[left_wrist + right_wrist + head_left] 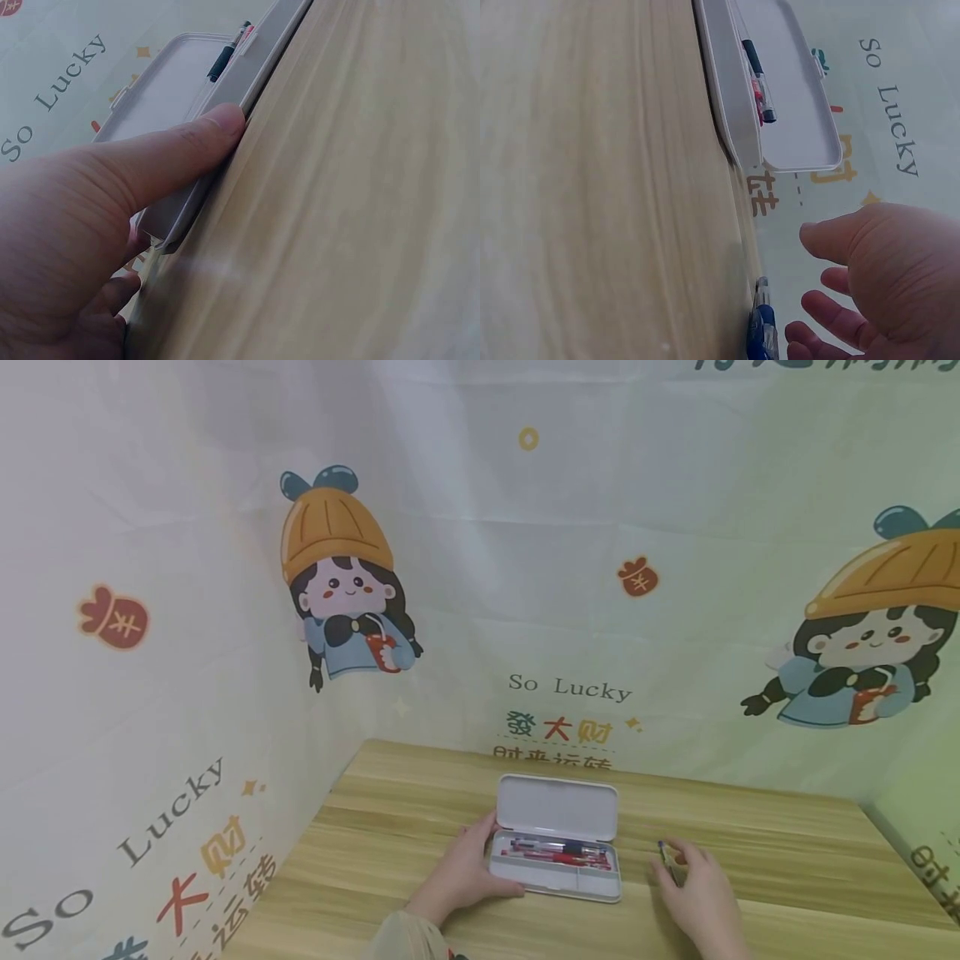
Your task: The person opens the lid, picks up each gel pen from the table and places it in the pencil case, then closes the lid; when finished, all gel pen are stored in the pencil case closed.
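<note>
A white pencil case [598,882] lies on the table with its lid [558,806] raised. Several pens [561,853], with red and dark blue parts, lie in its rear compartment. My left hand [467,870] grips the left end of the case; in the left wrist view the thumb [191,146] presses along its front wall. To the right of the case, my right hand [701,893] is around a blue pen [761,326] lying on the table. Its thumb and fingers [838,315] are spread apart, with fingertips close to the pen.
The wooden table [810,860] reaches back to a printed cloth [465,635] hanging behind and to the left. The case has a divider in its front compartment.
</note>
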`<action>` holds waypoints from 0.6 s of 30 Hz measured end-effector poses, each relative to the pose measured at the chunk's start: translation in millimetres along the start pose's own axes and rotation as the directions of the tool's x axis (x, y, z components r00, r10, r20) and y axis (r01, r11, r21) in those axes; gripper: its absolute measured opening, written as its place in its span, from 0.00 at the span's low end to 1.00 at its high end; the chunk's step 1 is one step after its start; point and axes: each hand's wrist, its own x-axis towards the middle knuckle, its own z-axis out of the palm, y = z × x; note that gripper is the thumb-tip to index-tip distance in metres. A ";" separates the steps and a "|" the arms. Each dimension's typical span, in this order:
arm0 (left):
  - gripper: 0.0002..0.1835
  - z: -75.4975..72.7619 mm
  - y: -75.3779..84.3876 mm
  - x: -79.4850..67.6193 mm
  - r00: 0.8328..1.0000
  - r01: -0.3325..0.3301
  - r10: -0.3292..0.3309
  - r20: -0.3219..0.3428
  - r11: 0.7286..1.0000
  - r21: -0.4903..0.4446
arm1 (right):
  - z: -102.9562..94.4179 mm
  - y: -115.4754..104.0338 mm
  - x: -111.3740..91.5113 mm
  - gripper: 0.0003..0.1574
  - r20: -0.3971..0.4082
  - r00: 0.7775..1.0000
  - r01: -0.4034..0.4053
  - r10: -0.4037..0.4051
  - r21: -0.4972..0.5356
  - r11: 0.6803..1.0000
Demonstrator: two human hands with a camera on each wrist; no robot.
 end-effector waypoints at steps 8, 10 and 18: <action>0.70 0.8 -1.5 0.2 1.000 0.007 -0.006 0.004 1.000 -0.015 | 0.1 9.9 -2.4 0.38 0.036 0.999 -0.026 0.026 -0.017 1.000; 0.70 0.5 -1.2 -0.1 1.000 0.006 -0.006 0.005 1.000 -0.018 | 0.5 12.5 -2.7 0.39 0.047 0.998 -0.032 0.033 -0.030 0.999; 0.70 -0.4 0.6 -0.9 1.000 0.006 -0.006 0.005 1.000 -0.018 | 1.5 17.4 -1.7 0.35 0.071 0.997 -0.037 0.041 -0.061 0.997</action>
